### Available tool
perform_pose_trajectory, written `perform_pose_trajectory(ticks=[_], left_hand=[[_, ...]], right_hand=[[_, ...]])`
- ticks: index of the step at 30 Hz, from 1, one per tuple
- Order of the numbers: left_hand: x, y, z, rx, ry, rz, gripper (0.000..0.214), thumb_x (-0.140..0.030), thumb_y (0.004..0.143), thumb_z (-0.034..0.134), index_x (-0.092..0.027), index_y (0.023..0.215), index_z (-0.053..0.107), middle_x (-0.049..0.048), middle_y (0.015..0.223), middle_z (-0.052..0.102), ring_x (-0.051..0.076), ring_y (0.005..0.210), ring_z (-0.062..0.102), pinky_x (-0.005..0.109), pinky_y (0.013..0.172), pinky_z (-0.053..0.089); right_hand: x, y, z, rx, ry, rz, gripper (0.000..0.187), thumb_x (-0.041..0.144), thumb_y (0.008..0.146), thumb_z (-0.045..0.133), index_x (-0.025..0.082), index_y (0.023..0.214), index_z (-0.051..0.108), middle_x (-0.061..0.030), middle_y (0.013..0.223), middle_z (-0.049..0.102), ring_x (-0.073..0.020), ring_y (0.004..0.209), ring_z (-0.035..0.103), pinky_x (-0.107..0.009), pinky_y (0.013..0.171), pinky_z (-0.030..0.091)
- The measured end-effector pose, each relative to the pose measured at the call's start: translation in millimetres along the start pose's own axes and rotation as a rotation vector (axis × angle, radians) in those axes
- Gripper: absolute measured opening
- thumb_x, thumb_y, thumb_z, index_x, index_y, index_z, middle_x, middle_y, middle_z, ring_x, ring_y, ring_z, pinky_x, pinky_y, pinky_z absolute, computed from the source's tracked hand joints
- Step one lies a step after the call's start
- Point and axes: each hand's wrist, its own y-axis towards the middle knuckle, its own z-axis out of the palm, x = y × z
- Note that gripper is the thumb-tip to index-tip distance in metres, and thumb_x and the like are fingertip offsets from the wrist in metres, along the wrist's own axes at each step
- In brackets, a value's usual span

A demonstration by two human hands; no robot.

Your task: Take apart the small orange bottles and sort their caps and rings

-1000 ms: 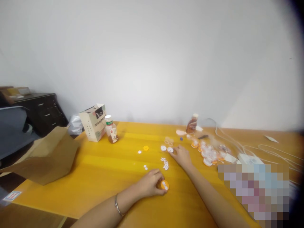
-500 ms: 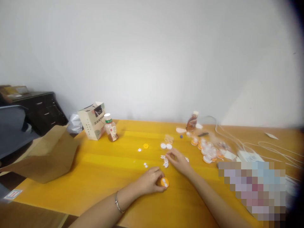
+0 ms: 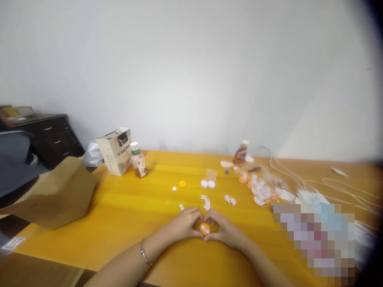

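Observation:
A small round orange piece with white parts in it (image 3: 205,229) rests on the yellow table (image 3: 128,215) between both my hands. My left hand (image 3: 183,224) curls round its left side, fingers closed on it. My right hand (image 3: 224,230) meets it from the right, fingertips pinched at the piece. Just beyond my fingers lie small white gear-like bits (image 3: 206,204), and two more white bits (image 3: 229,199) lie to the right. Two white round caps (image 3: 208,184) and a yellow disc (image 3: 182,183) sit farther back.
A cluster of orange-and-white assembled pieces (image 3: 261,190) lies at the right. Two drink bottles (image 3: 138,160) (image 3: 241,154), a small paper carton (image 3: 115,150), a brown paper bag (image 3: 56,191), white cables and a white box (image 3: 311,196) stand around. A dark cabinet (image 3: 50,133) is at left.
My right hand drew back from the white caps to the orange piece and now meets my left hand there. The left hand stayed on the piece.

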Motion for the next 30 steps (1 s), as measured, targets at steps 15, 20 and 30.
perform_pose_trajectory(ticks=[15,20,30], left_hand=[[0,-1,2.1,0.047,-0.009,0.059,0.013,-0.023,0.085,0.046,-0.017,0.09,0.057,0.0043,0.089,0.056,0.014,0.084,0.052,0.023,0.078,0.041],[-4,-1,3.9,0.029,-0.031,0.005,0.007,-0.022,0.084,0.047,-0.017,0.086,0.051,0.0034,0.088,0.054,0.014,0.082,0.05,0.023,0.076,0.04],[-2,-2,-13.5,0.016,0.03,-0.046,0.009,-0.012,0.081,0.044,-0.018,0.085,0.051,0.002,0.084,0.056,0.013,0.079,0.052,0.023,0.073,0.04]], right_hand=[[-7,3,4,-0.009,-0.002,-0.033,0.024,0.038,0.067,0.067,0.02,0.079,0.057,0.0013,0.076,0.052,-0.0142,0.073,0.048,-0.025,0.068,0.04],[-6,3,4,0.001,-0.011,-0.043,0.021,0.036,0.069,0.065,0.02,0.081,0.057,0.0001,0.077,0.054,-0.0145,0.074,0.049,-0.025,0.069,0.041],[-5,2,4,-0.017,0.002,-0.046,0.019,0.034,0.07,0.064,0.02,0.082,0.057,-0.0002,0.078,0.054,-0.0146,0.075,0.049,-0.026,0.068,0.041]])
